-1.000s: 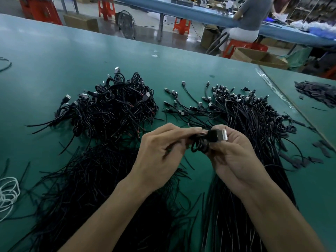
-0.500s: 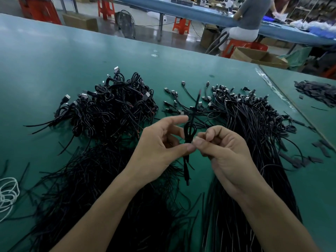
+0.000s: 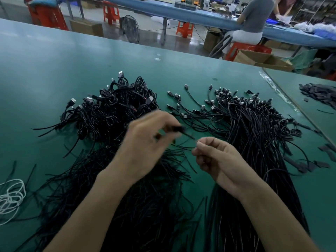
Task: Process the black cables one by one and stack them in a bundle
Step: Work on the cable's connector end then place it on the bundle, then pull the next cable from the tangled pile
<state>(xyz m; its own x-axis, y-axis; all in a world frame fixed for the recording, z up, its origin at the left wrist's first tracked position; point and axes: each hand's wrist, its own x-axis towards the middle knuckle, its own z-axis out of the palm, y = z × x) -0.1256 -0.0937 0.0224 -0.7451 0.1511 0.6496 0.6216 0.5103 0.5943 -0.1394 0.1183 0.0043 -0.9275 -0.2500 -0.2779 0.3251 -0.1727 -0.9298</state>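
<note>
Two heaps of black cables lie on the green table (image 3: 54, 70). Far L is a white cord (image 3: 11, 197), not part of the job. Next comes the looped pile (image 3: 118, 110), plugs mixed w/ coiled ends, prob. the finished stack.

Left hand (image 3: 143, 144) hovers over that pile's near-right edge, motion-blurred. Its grip pinches one cable (image 3: 179, 129) betw. thumb & fingertips. The cable's long axis runs roughly L–R, tilting down toward the right hand. Which end is the plug I can't tell, too blurred.

Right hand (image 3: 218, 160) is just beside, fingers curled, thumb near index. Whether that grip pinches a thin tail or nothing, can't tell.

Far R is the straight pile (image 3: 254, 135), plugs pointing away from the person, tails toward them, prob. the ones left to do.

Step, my guess: one cable is processed & headed for the looped pile. Next move needs the L hand to lay it w/ the others, same way round. The R hand then has to draw one fresh cable w/o dragging its neighbours.
</note>
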